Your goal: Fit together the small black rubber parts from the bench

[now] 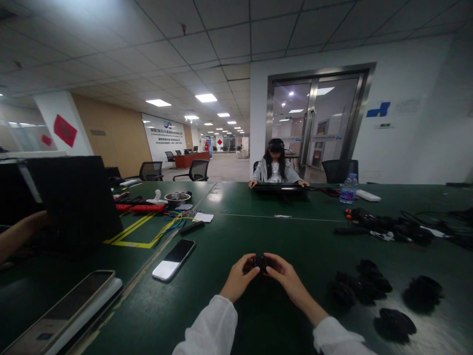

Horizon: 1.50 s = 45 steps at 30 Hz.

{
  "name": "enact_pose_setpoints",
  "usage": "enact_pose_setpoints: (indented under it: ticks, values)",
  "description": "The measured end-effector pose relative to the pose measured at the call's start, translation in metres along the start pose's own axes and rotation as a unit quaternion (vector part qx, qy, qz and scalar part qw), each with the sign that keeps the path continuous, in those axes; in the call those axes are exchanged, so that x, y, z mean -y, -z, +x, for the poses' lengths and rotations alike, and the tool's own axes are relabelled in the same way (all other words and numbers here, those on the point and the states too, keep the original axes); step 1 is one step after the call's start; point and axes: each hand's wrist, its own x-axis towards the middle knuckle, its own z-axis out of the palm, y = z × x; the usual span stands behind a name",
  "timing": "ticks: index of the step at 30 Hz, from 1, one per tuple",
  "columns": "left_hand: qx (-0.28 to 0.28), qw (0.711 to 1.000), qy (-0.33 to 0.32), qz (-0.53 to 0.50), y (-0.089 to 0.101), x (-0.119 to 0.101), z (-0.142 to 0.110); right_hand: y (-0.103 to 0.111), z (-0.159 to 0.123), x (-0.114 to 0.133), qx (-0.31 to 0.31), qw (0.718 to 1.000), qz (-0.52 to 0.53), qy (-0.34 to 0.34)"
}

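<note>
A small black part [260, 264] is held between my two hands, just above the green tabletop [221, 315]. Thumb and fingers of my left hand [238, 277] are closed on its left side. From the other side, my right hand [286, 278] grips it in the same way. The part is mostly covered by my fingers, so its exact kind does not show. To the right of my hands lie several dark, rounded parts, among them one black piece [423, 292] and a flatter black piece [396, 324].
A phone [173, 260] lies left of my hands, and a larger phone [70, 308] sits nearer. Coloured wires [172, 224] and a metal bowl [177, 198] are farther back. Across the table a person [275, 170] holds a dark flat object. A water bottle [348, 190] stands right.
</note>
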Motion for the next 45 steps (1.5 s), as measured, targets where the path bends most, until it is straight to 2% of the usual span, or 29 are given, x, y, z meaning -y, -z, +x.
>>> enact_pose_setpoints:
  ticks: [5, 10, 18, 27, 39, 45]
  values:
    - [-0.008, 1.0, 0.007, -0.012, -0.001, 0.002, 0.001, 0.003, 0.004, -0.009, 0.004, 1.0, -0.014, 0.021]
    - [-0.022, 0.999, 0.014, -0.02, -0.002, 0.004, 0.003, 0.004, 0.004, -0.009, 0.007, 0.999, -0.03, 0.034]
    - [-0.025, 0.999, 0.025, -0.026, -0.002, 0.01, 0.004, 0.004, 0.002, -0.005, 0.028, 0.997, -0.062, 0.026]
    - [-0.018, 1.0, 0.025, -0.003, 0.0, 0.004, 0.002, 0.002, -0.003, 0.004, 0.046, 0.997, -0.066, 0.004]
    - [-0.031, 0.999, 0.028, 0.025, -0.001, 0.003, 0.002, -0.003, -0.003, 0.01, 0.043, 0.997, -0.07, -0.004]
    - [-0.015, 0.999, 0.041, -0.015, -0.001, 0.011, 0.005, -0.001, -0.002, 0.007, 0.04, 0.997, -0.065, 0.007]
